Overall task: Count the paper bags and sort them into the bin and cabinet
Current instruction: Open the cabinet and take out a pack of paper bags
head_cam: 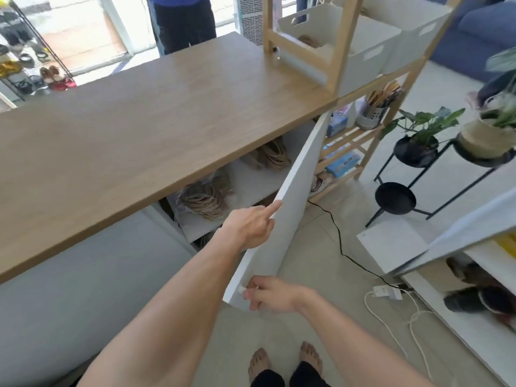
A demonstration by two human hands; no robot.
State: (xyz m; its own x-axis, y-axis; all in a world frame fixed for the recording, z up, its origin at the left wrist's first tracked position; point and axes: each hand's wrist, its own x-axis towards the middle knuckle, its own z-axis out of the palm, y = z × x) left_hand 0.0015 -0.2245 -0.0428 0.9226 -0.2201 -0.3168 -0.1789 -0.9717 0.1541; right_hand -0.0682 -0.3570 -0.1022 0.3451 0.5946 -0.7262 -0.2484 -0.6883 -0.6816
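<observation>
Hands on a smooth white cabinet door (296,191), ajar under the wood-grain table (134,121)
Right hand (269,295) pinches the small round knob (241,289) at the door's near corner; left hand (248,227) grips its thin top edge, forefinger straight. Pale floor tiles (329,247) lie open to the right. Behind, brown paper bags (205,198) with twisted handles sit on the cabinet shelf (251,180).

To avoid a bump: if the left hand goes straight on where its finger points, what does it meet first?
The open cabinet door: the left hand seems to touch its top edge with a forefinger.
</observation>
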